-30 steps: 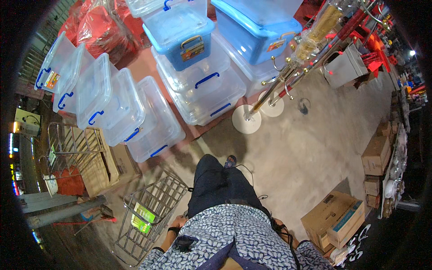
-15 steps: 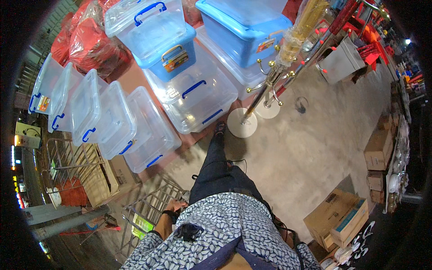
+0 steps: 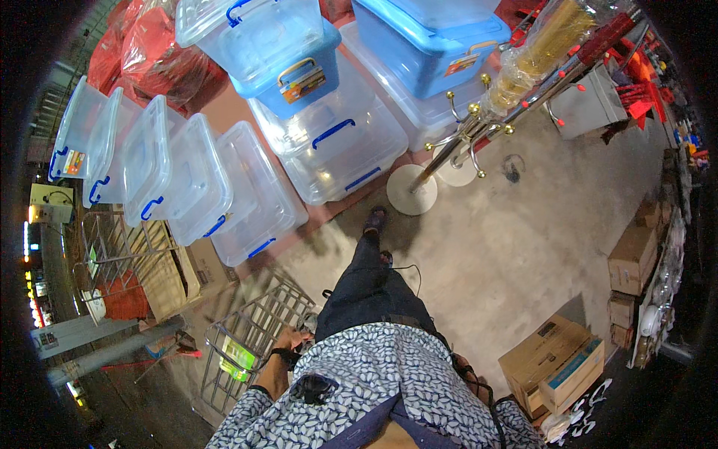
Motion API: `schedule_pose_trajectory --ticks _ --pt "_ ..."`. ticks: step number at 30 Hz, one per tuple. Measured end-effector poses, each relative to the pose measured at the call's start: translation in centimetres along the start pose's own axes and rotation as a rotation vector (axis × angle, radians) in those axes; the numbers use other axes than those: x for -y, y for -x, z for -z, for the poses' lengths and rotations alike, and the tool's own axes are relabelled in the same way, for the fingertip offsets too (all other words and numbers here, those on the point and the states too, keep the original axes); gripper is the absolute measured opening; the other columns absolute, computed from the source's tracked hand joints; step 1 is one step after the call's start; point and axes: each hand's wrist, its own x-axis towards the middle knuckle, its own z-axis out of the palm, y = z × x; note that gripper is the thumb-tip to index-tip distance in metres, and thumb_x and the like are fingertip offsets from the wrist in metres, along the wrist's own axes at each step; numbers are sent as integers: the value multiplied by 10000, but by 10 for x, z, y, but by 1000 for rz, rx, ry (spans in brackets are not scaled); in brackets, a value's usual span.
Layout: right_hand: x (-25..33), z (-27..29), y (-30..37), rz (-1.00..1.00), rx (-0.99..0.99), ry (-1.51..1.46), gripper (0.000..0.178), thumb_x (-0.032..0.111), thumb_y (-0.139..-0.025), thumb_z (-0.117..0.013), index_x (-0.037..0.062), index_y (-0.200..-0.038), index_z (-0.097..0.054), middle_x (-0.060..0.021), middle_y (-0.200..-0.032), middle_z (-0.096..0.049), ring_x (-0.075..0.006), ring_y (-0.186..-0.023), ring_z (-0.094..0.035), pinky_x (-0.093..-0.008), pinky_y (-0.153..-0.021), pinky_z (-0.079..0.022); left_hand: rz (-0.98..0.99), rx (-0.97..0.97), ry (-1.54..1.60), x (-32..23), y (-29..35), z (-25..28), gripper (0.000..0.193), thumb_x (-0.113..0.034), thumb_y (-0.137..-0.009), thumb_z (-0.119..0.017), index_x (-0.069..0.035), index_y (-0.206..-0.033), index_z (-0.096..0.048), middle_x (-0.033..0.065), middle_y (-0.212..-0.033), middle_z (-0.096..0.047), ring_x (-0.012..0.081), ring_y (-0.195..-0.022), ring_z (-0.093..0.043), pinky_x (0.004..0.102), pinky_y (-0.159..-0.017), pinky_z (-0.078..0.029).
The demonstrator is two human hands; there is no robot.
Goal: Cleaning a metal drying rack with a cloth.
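Where wire rack stands, left hand hangs near.

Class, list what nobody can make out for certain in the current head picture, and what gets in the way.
All in the head view:
Right hand: partly hidden by the patterned shirt; its grip is unclear.
Left hand: too small to tell whether it holds the wire rack beside it.
Rear white base: partly covered by the front stand.
Front stand's top: cut off by the upper edge.
Far-right goods: blurred, too small to identify.
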Motion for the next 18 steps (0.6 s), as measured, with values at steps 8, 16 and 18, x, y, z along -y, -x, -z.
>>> schedule_pose_trajectory --ticks 8,16,18 --pt "-49 25 0 -40 -27 103 353 208 -906 -596 59 -1227 -585 -170 -931 -699 -321 -764 -654 -450 -642 -503 -179 -103 -198 -37 34 -48 269 -122 -830 -640 98 -985 -628 97 -948 -752 217 -808 -670 350 -737 -499" --pt "-60 34 -1 -56 -83 160 385 191 -898 -610 59 -1258 -576 -176 -933 -697 -323 -753 -656 -448 -627 -509 -364 149 -1314 22 -73 -10 487 -98 -868 -535 -400 -1247 -585 -115 -1136 -698 177 -866 -675 349 -744 -455" --pt "-45 30 -27 -29 -85 136 393 187 -896 -613 60 -1266 -574 -178 -933 -697 -324 -750 -657 -447 -623 -510 -421 110 -1459 18 -58 0 476 -111 -868 -550 -383 -1259 -577 -107 -1139 -695 176 -875 -675 355 -753 -459"
